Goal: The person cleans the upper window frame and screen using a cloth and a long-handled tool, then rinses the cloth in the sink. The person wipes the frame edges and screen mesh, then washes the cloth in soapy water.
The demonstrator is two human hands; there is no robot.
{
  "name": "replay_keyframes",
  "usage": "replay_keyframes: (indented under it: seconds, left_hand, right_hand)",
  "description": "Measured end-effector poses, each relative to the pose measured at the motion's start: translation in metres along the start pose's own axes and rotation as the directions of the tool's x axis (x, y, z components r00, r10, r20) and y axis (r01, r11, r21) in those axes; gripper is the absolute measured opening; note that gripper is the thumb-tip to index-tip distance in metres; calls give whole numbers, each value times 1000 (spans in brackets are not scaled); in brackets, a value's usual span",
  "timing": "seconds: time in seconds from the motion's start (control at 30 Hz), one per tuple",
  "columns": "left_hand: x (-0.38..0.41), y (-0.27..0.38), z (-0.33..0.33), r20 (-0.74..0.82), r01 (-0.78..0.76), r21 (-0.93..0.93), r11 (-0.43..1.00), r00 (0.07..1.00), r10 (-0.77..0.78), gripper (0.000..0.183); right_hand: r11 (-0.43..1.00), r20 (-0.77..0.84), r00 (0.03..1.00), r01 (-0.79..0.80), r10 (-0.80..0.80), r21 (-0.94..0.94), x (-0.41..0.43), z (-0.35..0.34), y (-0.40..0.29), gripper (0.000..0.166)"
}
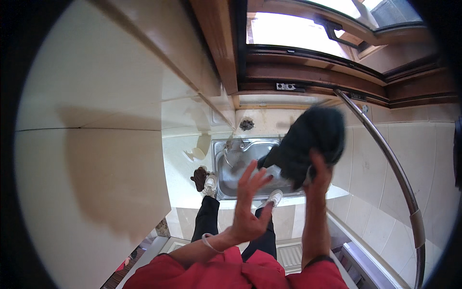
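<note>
A dark, bunched cloth point(310, 141), blurred by motion, hangs above the right side of the steel sink point(234, 180). My right hand point(319, 169) grips its lower edge with the thumb over the fabric. Just left of the cloth, my left hand point(251, 209) is raised with fingers spread and nothing in it. A pale band point(208, 242) circles the left wrist. Part of the sink basin is hidden behind the cloth and my hands.
My white shoes point(210, 185) stand on the pale counter point(180, 197) at the sink's front edge. Beside the left shoe lies a brown cloth point(199, 178). The faucet point(226, 151) rises at the back left. An open wooden-framed window point(314, 74) lies ahead; a curved metal pipe point(389, 155) runs down the right.
</note>
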State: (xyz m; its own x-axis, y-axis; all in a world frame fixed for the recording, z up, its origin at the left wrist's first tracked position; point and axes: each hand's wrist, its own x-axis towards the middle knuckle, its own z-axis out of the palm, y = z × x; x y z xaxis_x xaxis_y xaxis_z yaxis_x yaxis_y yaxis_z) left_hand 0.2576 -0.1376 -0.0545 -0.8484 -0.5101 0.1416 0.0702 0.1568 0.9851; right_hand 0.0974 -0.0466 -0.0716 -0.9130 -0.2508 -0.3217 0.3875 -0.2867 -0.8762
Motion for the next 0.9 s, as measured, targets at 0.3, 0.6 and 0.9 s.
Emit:
replay_keyframes:
  seconds: [0.3, 0.6, 0.9]
  left_hand:
    - [-21, -29, -30, -132, 257, -226, 940, 948, -291, 66]
    - [-44, -46, -75, -192, 337, -205, 919, 907, -375, 62]
    - [-79, -67, -45, -240, 367, -151, 918, 887, -394, 58]
  right_hand:
    - [-332, 760, 647, 732, 66, -595, 121, 184, -41, 50]
    - [-467, 732, 675, 679, 92, -567, 121, 179, -51, 39]
    - [-570, 580, 705, 693, 408, -441, 112, 217, -41, 60]
